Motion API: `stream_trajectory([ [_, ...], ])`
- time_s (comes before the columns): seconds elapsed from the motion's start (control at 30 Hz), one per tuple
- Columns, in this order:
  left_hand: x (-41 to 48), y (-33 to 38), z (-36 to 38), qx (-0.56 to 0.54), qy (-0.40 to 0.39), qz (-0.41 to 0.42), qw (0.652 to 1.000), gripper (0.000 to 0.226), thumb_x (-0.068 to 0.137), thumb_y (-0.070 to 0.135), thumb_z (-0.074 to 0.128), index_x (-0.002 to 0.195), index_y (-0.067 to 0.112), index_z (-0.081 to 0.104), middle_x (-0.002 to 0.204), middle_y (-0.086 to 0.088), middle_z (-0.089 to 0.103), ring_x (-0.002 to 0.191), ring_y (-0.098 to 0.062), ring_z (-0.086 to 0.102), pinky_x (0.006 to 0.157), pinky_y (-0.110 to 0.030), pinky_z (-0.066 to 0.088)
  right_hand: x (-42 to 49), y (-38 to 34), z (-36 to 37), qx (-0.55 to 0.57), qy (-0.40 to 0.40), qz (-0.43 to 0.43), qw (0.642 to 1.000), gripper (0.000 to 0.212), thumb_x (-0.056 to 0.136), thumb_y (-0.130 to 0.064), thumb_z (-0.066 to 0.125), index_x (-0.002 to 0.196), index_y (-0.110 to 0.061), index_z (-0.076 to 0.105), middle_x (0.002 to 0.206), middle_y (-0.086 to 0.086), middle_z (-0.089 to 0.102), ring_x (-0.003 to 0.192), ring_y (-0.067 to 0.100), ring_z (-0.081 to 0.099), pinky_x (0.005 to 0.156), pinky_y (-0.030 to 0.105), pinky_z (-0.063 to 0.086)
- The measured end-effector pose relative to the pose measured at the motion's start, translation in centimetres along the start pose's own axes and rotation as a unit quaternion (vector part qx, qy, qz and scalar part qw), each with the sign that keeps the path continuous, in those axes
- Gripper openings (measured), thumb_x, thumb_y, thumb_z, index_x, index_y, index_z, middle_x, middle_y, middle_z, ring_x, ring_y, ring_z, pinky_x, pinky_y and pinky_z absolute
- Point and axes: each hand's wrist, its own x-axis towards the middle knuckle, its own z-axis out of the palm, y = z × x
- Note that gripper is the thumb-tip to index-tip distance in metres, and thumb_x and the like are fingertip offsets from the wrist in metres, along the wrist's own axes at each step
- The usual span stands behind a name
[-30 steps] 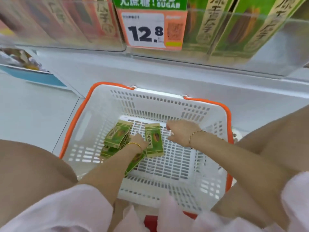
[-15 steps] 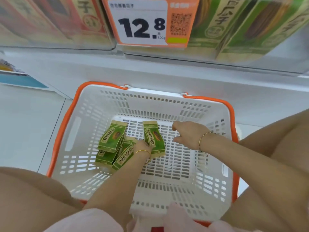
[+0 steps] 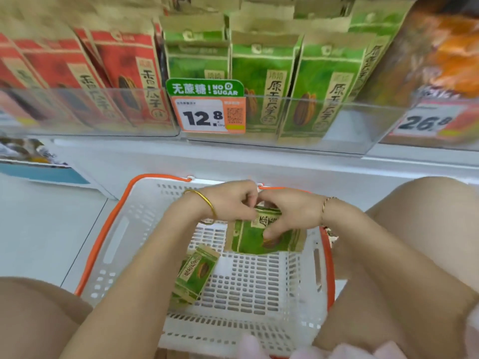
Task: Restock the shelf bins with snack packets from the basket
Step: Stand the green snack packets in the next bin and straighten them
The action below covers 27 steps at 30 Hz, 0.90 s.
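Note:
A white basket with an orange rim [image 3: 103,244] stands on the floor between my knees. Over its far side I hold up a green snack packet [image 3: 252,239]. My left hand [image 3: 230,200] pinches the packet's top edge, and my right hand [image 3: 287,213] grips it from the right with the thumb across its front. More green packets [image 3: 195,274] lie on the basket floor at the left, partly hidden by my left forearm. Above, a clear shelf bin [image 3: 363,125] holds upright green packets of the same kind.
To the left a clear bin of red packets [image 3: 85,81] adjoins the green one. A 12.8 price tag [image 3: 207,112] hangs on the bin front, a 26.8 tag [image 3: 427,120] at the right. A white shelf ledge [image 3: 233,161] runs below the bins.
Both hands rose from the basket floor with a green packet between them, now held above the far rim. The view tilted up and shows the shelf bins.

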Motion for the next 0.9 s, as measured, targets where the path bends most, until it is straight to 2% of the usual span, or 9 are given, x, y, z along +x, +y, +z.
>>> stream_trajectory([
  [0.07, -1.3, 2.5, -1.5, -0.069, 0.067, 0.037, 0.995, 0.025, 0.082, 0.007, 0.065, 0.087, 0.023, 0.046, 0.076, -0.006, 0.057, 0.056, -0.009, 0.049, 0.052, -0.021, 0.040, -2.4, 0.0, -1.7, 0.035, 0.072, -0.016, 0.997, 0.048, 0.078, -0.030, 0.074, 0.116, -0.012, 0.051, 0.099, -0.001, 0.056, 0.088, 0.015, 0.053, 0.072, 0.018, 0.042],
  [0.17, -3.0, 6.7, -3.3, -0.095, 0.124, 0.085, 0.984, 0.035, 0.079, 0.020, 0.073, 0.107, 0.019, 0.051, 0.093, -0.008, 0.063, 0.075, -0.012, 0.060, 0.066, -0.032, 0.051, -6.1, 0.2, -4.4, 0.168, 0.177, -0.051, 0.968, 0.046, 0.076, -0.030, 0.073, 0.115, -0.015, 0.053, 0.103, 0.003, 0.059, 0.090, 0.013, 0.057, 0.081, 0.027, 0.046],
  [0.23, -3.4, 10.0, -4.2, -0.053, 0.175, 0.129, 0.975, 0.036, 0.076, 0.021, 0.076, 0.103, 0.014, 0.052, 0.092, -0.002, 0.060, 0.082, -0.012, 0.059, 0.071, -0.028, 0.049, -8.6, 0.3, -6.0, 0.242, 0.249, -0.082, 0.934, 0.049, 0.072, -0.037, 0.072, 0.113, -0.024, 0.050, 0.104, -0.003, 0.057, 0.092, 0.006, 0.056, 0.082, 0.024, 0.047],
  [0.33, -3.0, 14.6, -5.7, 0.052, 0.278, 0.175, 0.943, 0.031, 0.076, 0.022, 0.076, 0.091, 0.018, 0.049, 0.078, 0.011, 0.048, 0.070, -0.006, 0.047, 0.060, -0.013, 0.036, -11.1, 0.5, -8.0, 0.272, 0.354, -0.126, 0.886, 0.052, 0.075, -0.032, 0.070, 0.120, -0.033, 0.045, 0.116, -0.008, 0.057, 0.108, 0.006, 0.057, 0.091, 0.022, 0.048],
  [0.4, -2.7, 17.3, -6.7, 0.106, 0.320, 0.218, 0.916, 0.027, 0.075, 0.021, 0.076, 0.089, 0.018, 0.052, 0.075, 0.013, 0.046, 0.073, -0.010, 0.045, 0.058, -0.018, 0.032, -12.7, 0.4, -9.7, 0.252, 0.420, -0.143, 0.860, 0.044, 0.081, -0.027, 0.066, 0.119, -0.036, 0.046, 0.117, -0.014, 0.057, 0.108, 0.003, 0.057, 0.090, 0.021, 0.049],
  [0.53, -1.9, 21.1, -8.5, 0.164, 0.396, 0.292, 0.855, 0.027, 0.074, 0.021, 0.076, 0.095, 0.013, 0.061, 0.082, 0.010, 0.053, 0.080, -0.010, 0.050, 0.067, -0.023, 0.034, -15.2, 0.0, -13.7, 0.148, 0.527, -0.142, 0.825, 0.037, 0.083, -0.010, 0.069, 0.112, -0.024, 0.051, 0.101, -0.020, 0.056, 0.087, -0.009, 0.056, 0.075, 0.009, 0.046],
  [0.67, -0.3, 22.1, -9.2, 0.077, 0.454, 0.342, 0.819, 0.046, 0.079, 0.015, 0.071, 0.121, 0.011, 0.051, 0.110, 0.007, 0.053, 0.106, -0.007, 0.052, 0.094, -0.017, 0.039, -15.1, 0.1, -16.1, 0.100, 0.620, -0.132, 0.767, 0.037, 0.077, -0.009, 0.070, 0.103, -0.023, 0.048, 0.091, -0.020, 0.054, 0.084, 0.007, 0.056, 0.078, 0.020, 0.046],
  [0.77, 1.2, 21.4, -9.5, 0.071, 0.478, 0.314, 0.817, 0.045, 0.086, 0.010, 0.062, 0.128, 0.009, 0.046, 0.124, -0.001, 0.052, 0.118, -0.011, 0.048, 0.102, -0.019, 0.034, -13.5, 0.5, -16.5, 0.094, 0.649, -0.114, 0.746, 0.041, 0.077, -0.007, 0.069, 0.104, -0.023, 0.042, 0.089, -0.021, 0.051, 0.082, 0.002, 0.055, 0.078, 0.023, 0.046],
  [0.9, 3.0, 19.8, -9.4, 0.119, 0.462, 0.235, 0.847, 0.045, 0.091, 0.005, 0.053, 0.134, 0.009, 0.042, 0.133, -0.007, 0.049, 0.125, -0.018, 0.045, 0.104, -0.023, 0.031, -11.1, 2.1, -16.5, 0.028, 0.616, -0.015, 0.787, 0.042, 0.083, -0.012, 0.067, 0.116, -0.018, 0.041, 0.104, -0.005, 0.060, 0.092, 0.017, 0.059, 0.078, 0.032, 0.049],
])
